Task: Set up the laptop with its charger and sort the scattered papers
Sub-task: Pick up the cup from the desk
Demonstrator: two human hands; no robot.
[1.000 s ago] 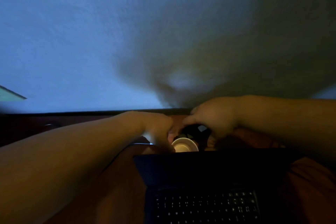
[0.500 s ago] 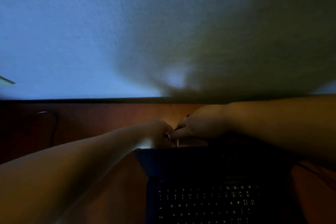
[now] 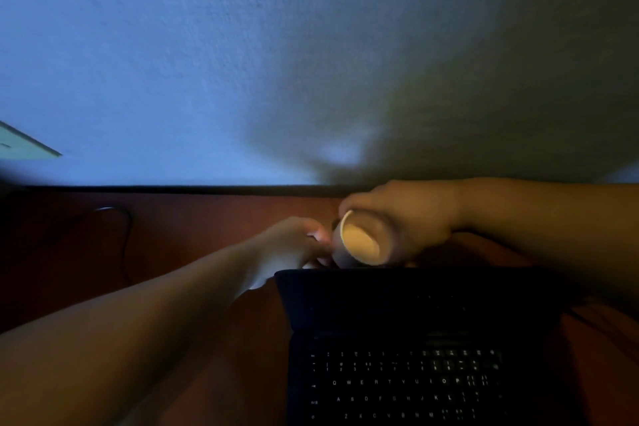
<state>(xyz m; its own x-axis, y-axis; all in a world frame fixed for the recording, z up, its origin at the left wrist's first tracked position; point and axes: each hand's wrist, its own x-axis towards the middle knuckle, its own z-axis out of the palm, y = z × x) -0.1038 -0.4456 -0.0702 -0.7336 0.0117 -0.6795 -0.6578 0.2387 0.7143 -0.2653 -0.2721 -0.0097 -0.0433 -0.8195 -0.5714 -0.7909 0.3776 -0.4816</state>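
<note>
**Both hands behind the open laptop, right hand around a pale cup**

We see the laptop point(image 3: 415, 339) open on the reddish-brown desk point(image 3: 207, 228), low and right of centre in the head view. Its keyboard faces us and its dark screen stands up at the far side, so its long axis runs left to right across the desk. The only writing we can read is on the backlit keys: a row beginning Q W E R T Y, then A S D F below it and Z X C V under that. We can make out no brand mark on the lid or deck; the light is too dim.

Just beyond the top edge of the screen, our right hand point(image 3: 404, 218) wraps its curled fingers around a small pale cup point(image 3: 358, 240). The cup is tipped on its side, its open mouth turned toward us and slightly left, and the inside looks cream-coloured. Our left hand point(image 3: 294, 242) reaches in from the lower left, its fingertips close against the cup's left side. They look bunched together, but we cannot tell whether they pinch anything, since the screen edge and blur hide them.

A thin dark cable point(image 3: 124, 235) loops on the desk well to the left. A pale sheet corner point(image 3: 24, 145) shows at the far left edge against the blue-lit wall point(image 3: 173, 62).
</note>
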